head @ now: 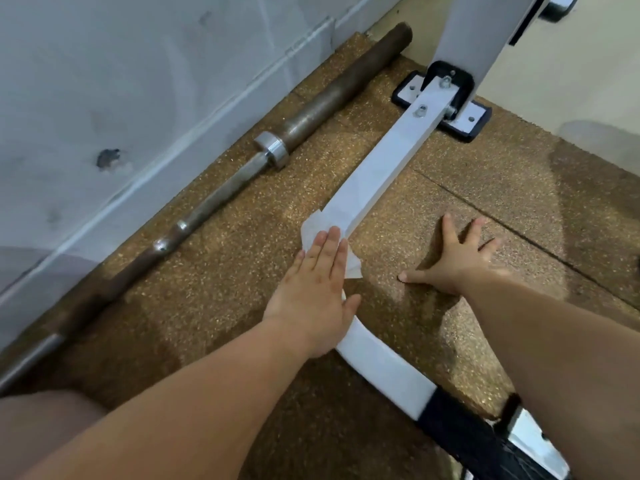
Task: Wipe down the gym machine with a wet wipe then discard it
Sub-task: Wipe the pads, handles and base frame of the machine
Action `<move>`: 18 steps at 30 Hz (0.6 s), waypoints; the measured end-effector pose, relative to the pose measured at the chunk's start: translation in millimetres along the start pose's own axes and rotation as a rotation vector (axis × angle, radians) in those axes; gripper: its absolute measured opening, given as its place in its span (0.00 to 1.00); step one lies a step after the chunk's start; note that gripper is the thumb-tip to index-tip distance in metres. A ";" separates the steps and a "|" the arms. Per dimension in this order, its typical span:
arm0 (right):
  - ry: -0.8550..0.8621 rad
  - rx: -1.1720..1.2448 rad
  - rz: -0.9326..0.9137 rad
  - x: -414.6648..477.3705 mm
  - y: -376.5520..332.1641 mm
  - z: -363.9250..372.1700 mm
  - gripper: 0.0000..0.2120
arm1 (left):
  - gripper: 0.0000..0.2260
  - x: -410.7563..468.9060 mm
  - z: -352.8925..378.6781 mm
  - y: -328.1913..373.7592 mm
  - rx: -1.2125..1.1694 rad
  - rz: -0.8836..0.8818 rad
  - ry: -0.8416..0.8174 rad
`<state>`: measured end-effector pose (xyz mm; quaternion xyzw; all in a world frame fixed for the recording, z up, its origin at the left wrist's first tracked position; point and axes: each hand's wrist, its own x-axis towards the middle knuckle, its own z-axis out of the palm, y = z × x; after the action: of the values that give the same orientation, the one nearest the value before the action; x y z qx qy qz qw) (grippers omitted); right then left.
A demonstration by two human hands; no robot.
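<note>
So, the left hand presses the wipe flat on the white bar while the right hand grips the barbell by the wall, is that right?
Not quite. The head view shows the right hand resting, fingers spread, on the floor mat, apart from the barbell by the wall. The left hand does press the wipe flat on the white bar.

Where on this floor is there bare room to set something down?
Bare mat lies between the barbell and the white bar, and right of that bar, between the base plate and the right hand. It is crowded mid-bar, where the left hand presses the wipe.
</note>
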<state>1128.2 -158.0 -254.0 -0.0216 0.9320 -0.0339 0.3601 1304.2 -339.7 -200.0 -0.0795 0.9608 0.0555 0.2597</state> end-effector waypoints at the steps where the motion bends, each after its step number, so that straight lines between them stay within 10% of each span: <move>1: 0.083 -0.035 -0.033 -10.7 0.8 4.8 0.72 | 0.35 -8.8 3.4 -1.0 -0.018 -0.001 -0.010; 9: 0.285 0.227 -0.688 -126.8 -40.8 18.2 0.15 | 0.34 -89.2 24.6 2.0 -0.021 0.050 -0.031; 18: 0.352 0.122 -1.059 -245.5 -42.2 79.4 0.19 | 0.35 -207.5 24.3 25.6 -0.136 -0.147 0.035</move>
<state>1363.9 -188.0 -144.8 -0.4600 0.8362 -0.2672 0.1336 1488.4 -285.2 -113.8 -0.1681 0.9508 0.0998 0.2404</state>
